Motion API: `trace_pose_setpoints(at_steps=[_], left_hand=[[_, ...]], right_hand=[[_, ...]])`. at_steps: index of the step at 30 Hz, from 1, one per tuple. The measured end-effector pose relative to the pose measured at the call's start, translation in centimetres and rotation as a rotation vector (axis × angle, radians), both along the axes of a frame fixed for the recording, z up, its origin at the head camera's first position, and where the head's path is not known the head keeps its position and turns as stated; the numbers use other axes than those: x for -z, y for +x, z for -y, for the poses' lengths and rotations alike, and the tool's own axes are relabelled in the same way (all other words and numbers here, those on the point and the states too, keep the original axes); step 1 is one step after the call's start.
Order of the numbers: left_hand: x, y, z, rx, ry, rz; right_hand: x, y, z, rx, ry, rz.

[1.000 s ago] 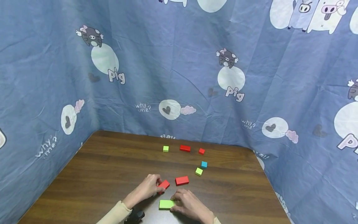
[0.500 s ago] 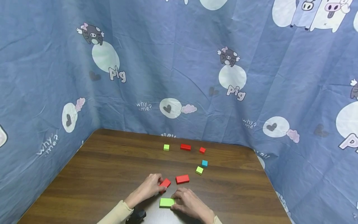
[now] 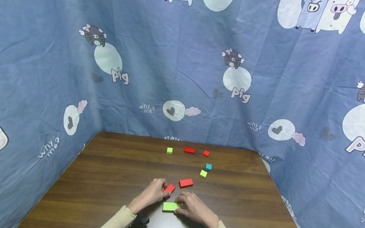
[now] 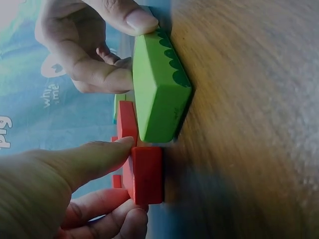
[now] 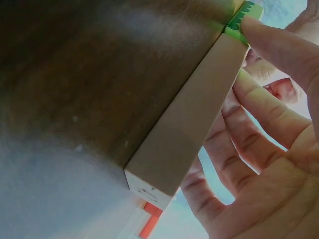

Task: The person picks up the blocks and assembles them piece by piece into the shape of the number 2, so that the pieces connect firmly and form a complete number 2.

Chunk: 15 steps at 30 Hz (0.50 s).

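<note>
My left hand (image 3: 153, 191) pinches a red rectangular block (image 3: 170, 189) between thumb and fingers, close over the dark wooden table. In the left wrist view this red block (image 4: 148, 175) sits just beside the end of a light green block (image 4: 158, 94) with dark green scallops on its side. My right hand (image 3: 194, 206) has thumb and index finger on the right end of that green block (image 3: 169, 207), which lies on the table. Under the right palm, a plain wood-coloured long block (image 5: 174, 119) lies end to end with the green one; the hand hides it in the head view.
Another red block (image 3: 186, 183) lies just beyond the hands. Farther back are a small green block (image 3: 203, 174), a blue block (image 3: 208, 167), a small red block (image 3: 206, 153), a red rectangular block (image 3: 189, 150) and another green block (image 3: 169, 150). A patterned blue curtain (image 3: 182, 79) stands behind the table (image 3: 114, 164).
My left hand has brought the red block slightly rightward and nearer to the green block. The right hand keeps its place at the green block; the head view has shifted a little.
</note>
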<state>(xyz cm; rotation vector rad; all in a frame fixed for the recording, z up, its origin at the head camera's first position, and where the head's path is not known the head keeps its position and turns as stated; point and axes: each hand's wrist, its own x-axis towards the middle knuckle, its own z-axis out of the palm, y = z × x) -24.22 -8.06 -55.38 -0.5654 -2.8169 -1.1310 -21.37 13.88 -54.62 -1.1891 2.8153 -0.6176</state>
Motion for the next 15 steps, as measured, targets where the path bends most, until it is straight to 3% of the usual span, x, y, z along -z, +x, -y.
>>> trace_pose_setpoints(at_steps=[15], left_hand=[[-0.20, 0.67, 0.00, 0.003, 0.002, 0.028]], right_hand=[[0.21, -0.09, -0.12, -0.027, -0.020, -0.042]])
